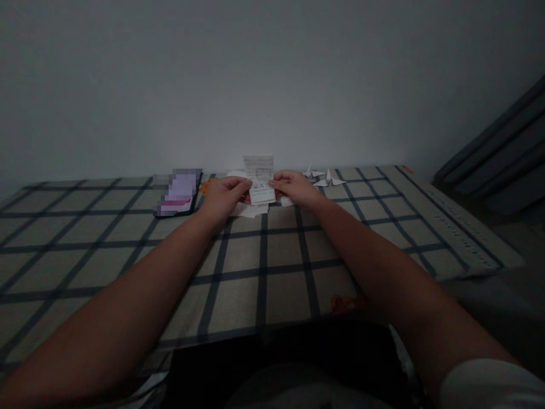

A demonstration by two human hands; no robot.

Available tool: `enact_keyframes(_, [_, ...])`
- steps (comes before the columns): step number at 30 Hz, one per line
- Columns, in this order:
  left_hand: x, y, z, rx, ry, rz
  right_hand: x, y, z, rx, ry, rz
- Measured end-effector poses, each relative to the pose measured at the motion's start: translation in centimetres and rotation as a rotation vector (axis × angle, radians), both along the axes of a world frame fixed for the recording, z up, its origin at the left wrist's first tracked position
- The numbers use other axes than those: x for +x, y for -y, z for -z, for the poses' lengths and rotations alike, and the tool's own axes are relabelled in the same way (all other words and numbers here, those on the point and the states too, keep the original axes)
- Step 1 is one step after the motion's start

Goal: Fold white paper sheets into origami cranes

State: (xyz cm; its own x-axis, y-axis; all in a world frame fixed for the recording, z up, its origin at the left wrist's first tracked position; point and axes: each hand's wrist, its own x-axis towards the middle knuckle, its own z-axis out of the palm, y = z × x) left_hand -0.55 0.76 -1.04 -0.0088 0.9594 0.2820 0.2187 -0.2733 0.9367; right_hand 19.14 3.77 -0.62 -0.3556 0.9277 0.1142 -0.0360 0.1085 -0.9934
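My left hand point(225, 193) and my right hand point(293, 186) both pinch a small printed paper slip point(259, 177), held upright between them over the far side of a checked cloth point(264, 267). Each hand has its fingers closed on one side edge of the slip. Under the hands lie more loose white papers point(249, 210). Two folded white paper cranes point(327, 179) stand just right of my right hand.
A phone point(177, 193) with a lit screen lies left of my left hand. A plain wall rises right behind the papers. Dark fabric hangs at the right edge. The cloth's right edge point(460, 227) drops off.
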Motion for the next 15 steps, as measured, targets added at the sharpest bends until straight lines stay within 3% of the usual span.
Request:
enact_keyframes(4, [-0.08, -0.19, 0.19, 0.004, 0.062, -0.025, -0.05, 0.12, -0.09, -0.049, -0.017, -0.072])
enact_keyframes(10, [-0.28, -0.56, 0.47, -0.003, 0.084, 0.017, -0.08, 0.04, 0.06, -0.034, 0.017, -0.052])
enact_keyframes(15, [-0.38, -0.65, 0.32, 0.033, 0.059, -0.030, 0.01, 0.22, -0.10, -0.062, 0.024, -0.111])
